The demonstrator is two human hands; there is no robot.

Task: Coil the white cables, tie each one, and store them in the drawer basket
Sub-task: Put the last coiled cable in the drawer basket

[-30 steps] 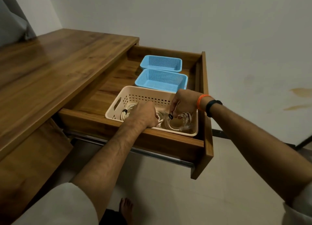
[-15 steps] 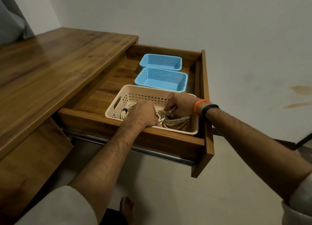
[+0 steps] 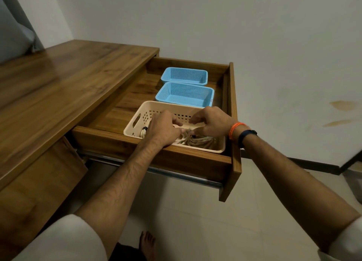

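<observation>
In the beige basket [image 3: 137,121] at the drawer's [image 3: 232,108] front, I see white cables [image 3: 197,141] coiled, loops lying roughly left-to-right, while my left hand [image 3: 163,129] and right hand [image 3: 212,121] curl fingers over them, grasp unclear.

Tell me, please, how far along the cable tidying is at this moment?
Nearly done, it seems. Coiled white cables already lie in the beige basket in the open drawer, and one bundle at the left shows a dark tie. Both the left hand and right hand are in the basket, settling the coils. Whether every coil is tied is hidden. The desk top shows no loose cables.
</observation>
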